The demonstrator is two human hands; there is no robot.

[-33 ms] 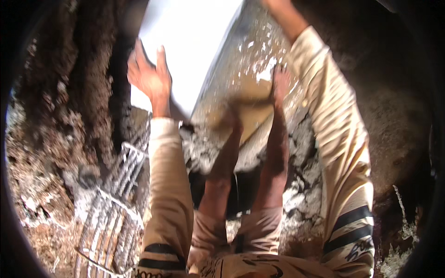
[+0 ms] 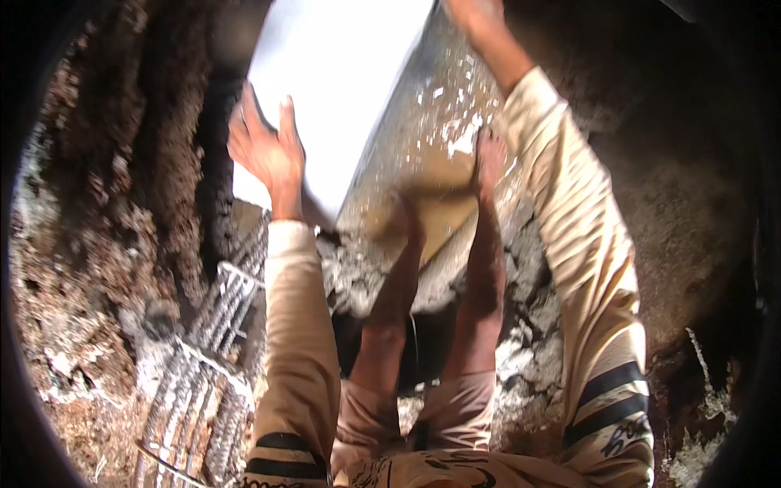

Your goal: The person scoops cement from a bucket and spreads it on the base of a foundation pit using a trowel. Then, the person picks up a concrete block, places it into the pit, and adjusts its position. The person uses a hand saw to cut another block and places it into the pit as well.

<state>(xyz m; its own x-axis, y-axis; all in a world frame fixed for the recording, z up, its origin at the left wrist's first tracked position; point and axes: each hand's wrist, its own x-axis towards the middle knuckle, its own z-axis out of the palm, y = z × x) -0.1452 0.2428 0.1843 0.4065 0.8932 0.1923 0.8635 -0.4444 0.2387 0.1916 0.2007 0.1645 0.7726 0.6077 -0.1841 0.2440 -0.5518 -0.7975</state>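
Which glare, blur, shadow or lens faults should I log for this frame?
Head view: the white panel is blown out, its surface detail lost; head view: bright glints on the wet surface, deep shadow at far right; head view: the right hand is blurred and cut by the top edge; head view: fisheye rim blackens the corners.

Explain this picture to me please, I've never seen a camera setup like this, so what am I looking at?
There's no machine here, just a person's two bare hands. A wide fisheye camera on the head looks down, so edges bend and the forearms enter from below. The left hand is spread at the edge of a white panel-like thing, too washed out to identify. The right hand is cut off by the top edge, so its grip can't be told. Below are bare legs and brown water; ribbed bars lie at lower left.
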